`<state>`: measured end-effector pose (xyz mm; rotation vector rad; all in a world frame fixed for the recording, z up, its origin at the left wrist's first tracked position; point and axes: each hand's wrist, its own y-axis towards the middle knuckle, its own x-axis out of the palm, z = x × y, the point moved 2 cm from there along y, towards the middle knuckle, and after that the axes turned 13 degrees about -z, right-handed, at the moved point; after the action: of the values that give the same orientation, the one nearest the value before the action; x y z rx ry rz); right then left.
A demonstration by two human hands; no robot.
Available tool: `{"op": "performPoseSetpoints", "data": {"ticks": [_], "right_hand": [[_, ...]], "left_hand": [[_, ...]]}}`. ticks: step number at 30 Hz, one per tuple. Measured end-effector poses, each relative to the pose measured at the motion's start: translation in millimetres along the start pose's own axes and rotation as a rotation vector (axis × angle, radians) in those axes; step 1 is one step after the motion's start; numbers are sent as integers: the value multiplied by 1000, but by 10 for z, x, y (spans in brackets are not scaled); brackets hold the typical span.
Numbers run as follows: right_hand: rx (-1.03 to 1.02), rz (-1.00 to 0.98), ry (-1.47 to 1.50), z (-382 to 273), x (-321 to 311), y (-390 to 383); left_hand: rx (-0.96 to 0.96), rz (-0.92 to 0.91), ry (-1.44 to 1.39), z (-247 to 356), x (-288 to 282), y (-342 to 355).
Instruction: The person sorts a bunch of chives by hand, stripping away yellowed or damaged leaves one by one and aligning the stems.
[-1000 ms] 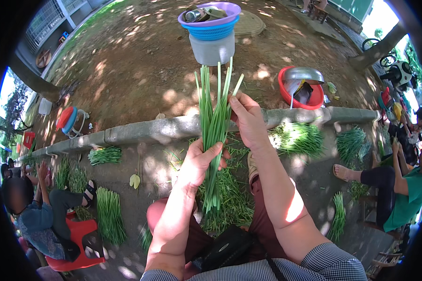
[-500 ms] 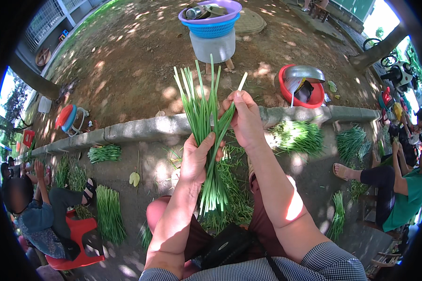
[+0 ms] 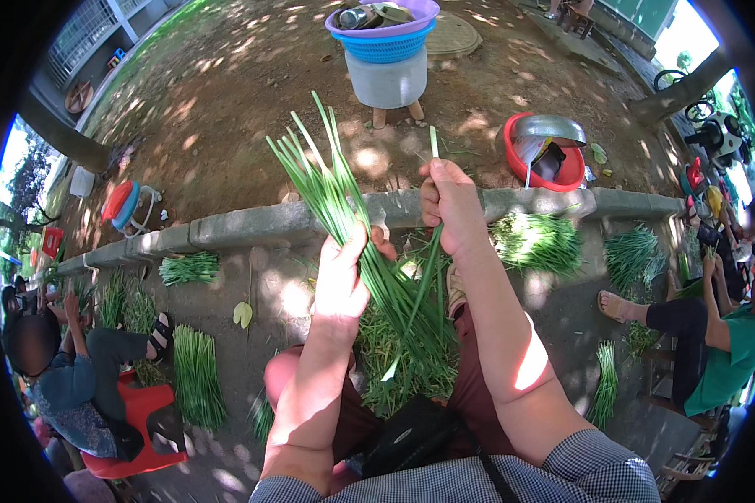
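My left hand [image 3: 341, 281] grips a bunch of long green chive-like stalks [image 3: 327, 189] near its middle, and the bunch leans up and to the left. My right hand [image 3: 450, 205] pinches a single green stalk [image 3: 432, 251] and holds it upright beside the bunch. A loose heap of the same greens [image 3: 403, 360] lies on my lap and between my knees, below both hands.
A concrete kerb [image 3: 252, 225] runs across in front of me, with bare earth beyond. A grey stool carrying stacked blue and purple basins [image 3: 386, 38] stands ahead, a red basin with a metal bowl [image 3: 545, 151] to its right. Bundles of greens [image 3: 197, 377] lie on the pavement. Other people sit at left [image 3: 67, 377] and right [image 3: 713, 335].
My left hand has tilted the bunch from upright toward the left. My right hand has drawn one stalk away from the bunch and lifted it to the right.
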<state>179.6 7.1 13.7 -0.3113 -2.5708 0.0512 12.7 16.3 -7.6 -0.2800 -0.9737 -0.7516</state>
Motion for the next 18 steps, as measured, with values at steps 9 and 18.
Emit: {"op": "performPoseSetpoints", "data": {"ticks": [9, 18], "right_hand": [[-224, 178, -375, -141, -292, 79], [-102, -19, 28, 29, 48, 36]], "left_hand": [[-101, 106, 424, 160, -57, -65], [-170, 105, 599, -90, 57, -46]]}}
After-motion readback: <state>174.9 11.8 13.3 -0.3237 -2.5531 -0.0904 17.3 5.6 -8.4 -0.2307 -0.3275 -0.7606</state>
